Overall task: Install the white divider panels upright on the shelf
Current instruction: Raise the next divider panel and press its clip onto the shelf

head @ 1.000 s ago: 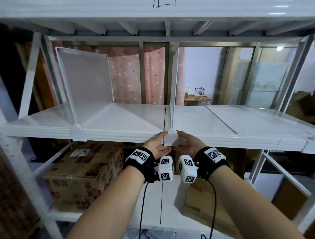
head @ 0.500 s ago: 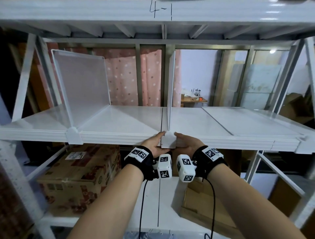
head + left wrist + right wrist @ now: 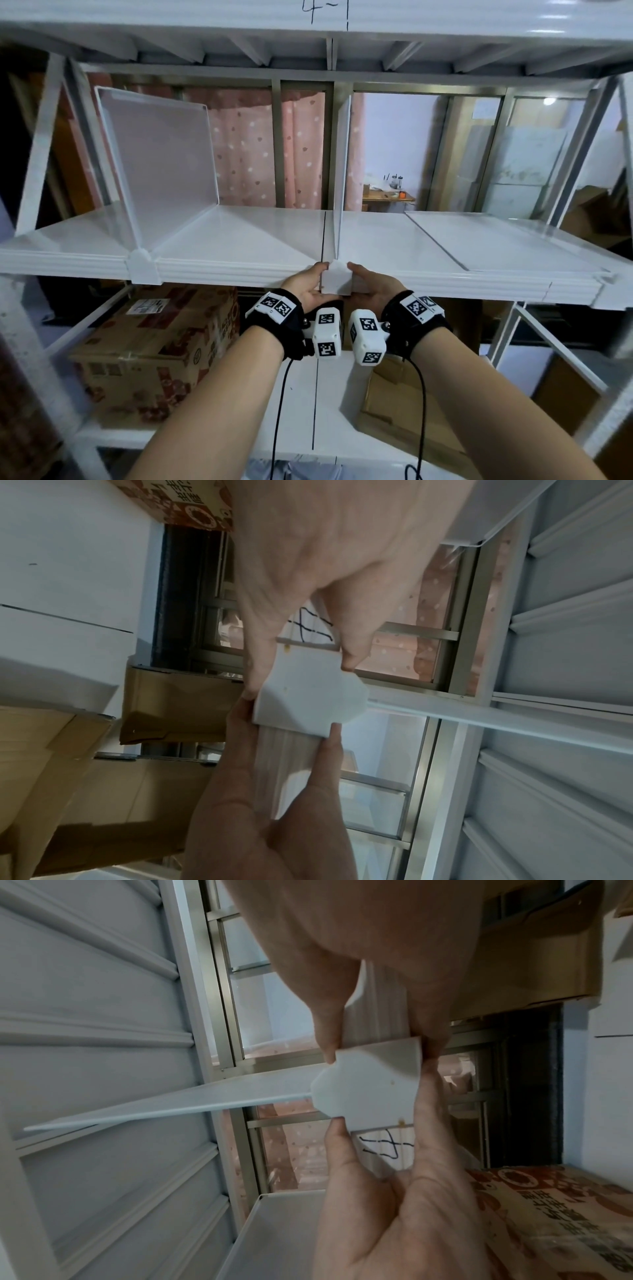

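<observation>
Gripping the white front clip (image 3: 337, 278) of the middle divider panel (image 3: 342, 171) from both sides, the person stands square to the shelf (image 3: 239, 240). The left hand (image 3: 308, 286) pinches the clip's left side, thumb on top at the shelf's edge and fingers under it; the right hand (image 3: 371, 286) mirrors it on the right (the wrist views show thumbs and fingertips pressed on the clip's corners). That panel stands upright, edge-on to me, its clip seated over the ribbed front lip of the shelf, just right of the seam between two shelf boards.

Another divider panel (image 3: 161, 164) stands upright well to the left, its own clip (image 3: 143, 266) hooked over the lip. A third panel (image 3: 496, 240) lies flat on the shelf to the right.

Handwriting on the beam above (image 3: 325, 13) reads something like "4~1"; more black marker shows on the lip by the left hand, but I cannot read it. Below, a printed cardboard box (image 3: 154, 349) bears a white label (image 3: 148, 306) and Chinese characters too blurred to make out. Both wrists carry black bands with square black-and-white marker tags.
</observation>
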`<act>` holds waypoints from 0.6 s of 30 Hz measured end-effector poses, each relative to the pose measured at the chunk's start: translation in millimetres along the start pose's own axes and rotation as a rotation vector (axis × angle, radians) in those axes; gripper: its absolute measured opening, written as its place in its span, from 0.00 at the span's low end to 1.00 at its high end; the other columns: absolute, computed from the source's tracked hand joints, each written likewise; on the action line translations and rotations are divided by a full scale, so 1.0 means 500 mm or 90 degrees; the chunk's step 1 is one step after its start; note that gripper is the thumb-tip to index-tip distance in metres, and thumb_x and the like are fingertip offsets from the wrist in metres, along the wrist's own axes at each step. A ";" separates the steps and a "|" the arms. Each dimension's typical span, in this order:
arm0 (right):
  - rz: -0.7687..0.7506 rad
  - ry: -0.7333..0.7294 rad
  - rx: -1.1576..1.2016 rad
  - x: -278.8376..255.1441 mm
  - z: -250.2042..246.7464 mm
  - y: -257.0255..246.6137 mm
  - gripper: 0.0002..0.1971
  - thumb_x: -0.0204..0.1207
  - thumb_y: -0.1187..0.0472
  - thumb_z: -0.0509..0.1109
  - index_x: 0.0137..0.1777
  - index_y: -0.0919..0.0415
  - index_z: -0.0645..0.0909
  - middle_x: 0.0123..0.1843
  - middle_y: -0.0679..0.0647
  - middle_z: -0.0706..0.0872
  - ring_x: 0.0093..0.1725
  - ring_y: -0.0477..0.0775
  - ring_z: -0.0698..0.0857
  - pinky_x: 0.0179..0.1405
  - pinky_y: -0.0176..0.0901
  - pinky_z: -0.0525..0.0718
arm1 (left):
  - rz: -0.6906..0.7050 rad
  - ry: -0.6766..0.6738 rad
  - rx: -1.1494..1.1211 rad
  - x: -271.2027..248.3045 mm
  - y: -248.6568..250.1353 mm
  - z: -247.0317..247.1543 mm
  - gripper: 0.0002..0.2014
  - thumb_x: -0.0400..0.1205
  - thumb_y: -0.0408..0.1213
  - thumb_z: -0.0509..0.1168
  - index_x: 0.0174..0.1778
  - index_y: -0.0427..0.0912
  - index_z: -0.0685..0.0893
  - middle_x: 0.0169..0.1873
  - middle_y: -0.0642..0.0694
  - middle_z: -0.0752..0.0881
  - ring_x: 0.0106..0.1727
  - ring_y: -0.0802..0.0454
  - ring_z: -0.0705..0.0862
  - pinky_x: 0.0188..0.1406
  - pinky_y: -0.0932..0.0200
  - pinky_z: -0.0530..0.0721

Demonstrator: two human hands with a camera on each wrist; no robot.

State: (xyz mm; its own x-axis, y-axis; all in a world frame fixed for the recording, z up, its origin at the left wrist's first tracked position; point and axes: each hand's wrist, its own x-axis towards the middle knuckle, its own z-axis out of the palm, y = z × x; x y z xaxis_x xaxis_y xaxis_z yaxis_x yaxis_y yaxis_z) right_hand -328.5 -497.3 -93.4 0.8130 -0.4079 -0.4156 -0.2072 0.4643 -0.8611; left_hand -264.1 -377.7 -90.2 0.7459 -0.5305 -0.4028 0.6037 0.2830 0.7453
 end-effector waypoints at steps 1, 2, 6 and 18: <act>0.001 -0.001 0.002 0.003 0.000 0.002 0.15 0.77 0.56 0.76 0.47 0.71 0.82 0.44 0.68 0.87 0.39 0.66 0.87 0.34 0.57 0.88 | -0.002 -0.003 -0.005 -0.004 0.000 0.001 0.08 0.81 0.32 0.69 0.46 0.32 0.77 0.48 0.33 0.77 0.52 0.32 0.81 0.59 0.30 0.82; 0.000 0.001 0.010 0.003 0.001 0.005 0.16 0.76 0.56 0.76 0.48 0.71 0.83 0.45 0.69 0.88 0.41 0.67 0.87 0.42 0.60 0.88 | -0.003 -0.006 -0.008 -0.008 0.001 0.001 0.08 0.81 0.32 0.69 0.45 0.32 0.77 0.49 0.33 0.78 0.52 0.32 0.81 0.60 0.31 0.82; 0.004 0.004 -0.029 0.002 -0.003 0.003 0.22 0.74 0.52 0.77 0.56 0.72 0.84 0.54 0.69 0.89 0.51 0.68 0.88 0.62 0.59 0.84 | -0.004 -0.010 -0.006 -0.032 -0.004 0.003 0.10 0.81 0.33 0.69 0.45 0.30 0.76 0.46 0.31 0.80 0.46 0.34 0.82 0.63 0.35 0.81; 0.032 -0.004 -0.307 -0.011 -0.080 -0.010 0.19 0.57 0.43 0.81 0.31 0.56 0.80 0.29 0.56 0.83 0.28 0.58 0.81 0.41 0.47 0.82 | -0.059 -0.077 0.272 -0.038 -0.074 0.009 0.11 0.87 0.38 0.60 0.55 0.31 0.78 0.51 0.32 0.83 0.46 0.36 0.85 0.49 0.40 0.86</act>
State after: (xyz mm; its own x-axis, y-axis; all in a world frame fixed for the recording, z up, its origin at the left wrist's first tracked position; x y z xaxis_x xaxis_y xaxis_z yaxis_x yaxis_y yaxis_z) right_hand -353.9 -528.6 -98.6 0.7987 -0.3883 -0.4597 -0.4736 0.0657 -0.8783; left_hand -301.8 -381.6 -107.7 0.6409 -0.6348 -0.4316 0.4770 -0.1113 0.8719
